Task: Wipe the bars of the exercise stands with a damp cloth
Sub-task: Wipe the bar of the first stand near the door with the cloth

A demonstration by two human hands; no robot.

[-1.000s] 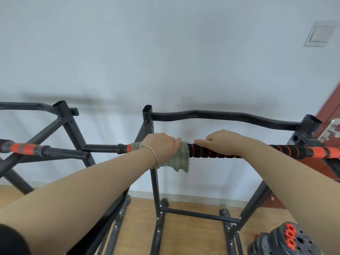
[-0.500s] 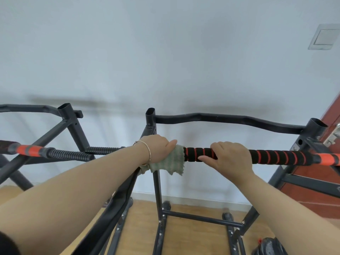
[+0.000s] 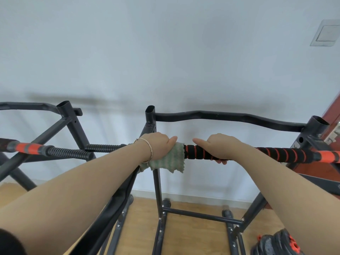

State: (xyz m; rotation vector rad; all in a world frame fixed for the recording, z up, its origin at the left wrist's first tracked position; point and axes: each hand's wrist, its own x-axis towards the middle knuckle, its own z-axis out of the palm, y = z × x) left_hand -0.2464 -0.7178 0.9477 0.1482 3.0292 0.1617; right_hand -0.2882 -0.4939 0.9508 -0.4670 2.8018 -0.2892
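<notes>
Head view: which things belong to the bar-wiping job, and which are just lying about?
In the job: striped padded bar, held by the right hand; green cloth, wrapped round it under the left hand; second stand's ribbed bar at left.
Lying about: weight plates on the floor, lower right; wall plate; door.

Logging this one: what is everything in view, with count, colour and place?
cloth: one, green, wrapped on padded bar
padded bar: one, black with orange stripes, right stand
ribbed bar: one, black and orange, left
stands: two, dark grey, left and centre
weight plates: stack, black and orange, floor, lower right
wall plate: one, white, upper right
door: one, red-brown, right edge
floor: one, brown wood, below
bracelet: one, gold, left wrist
left hand: one, grips the cloth
right hand: one, grips the padded bar
</notes>
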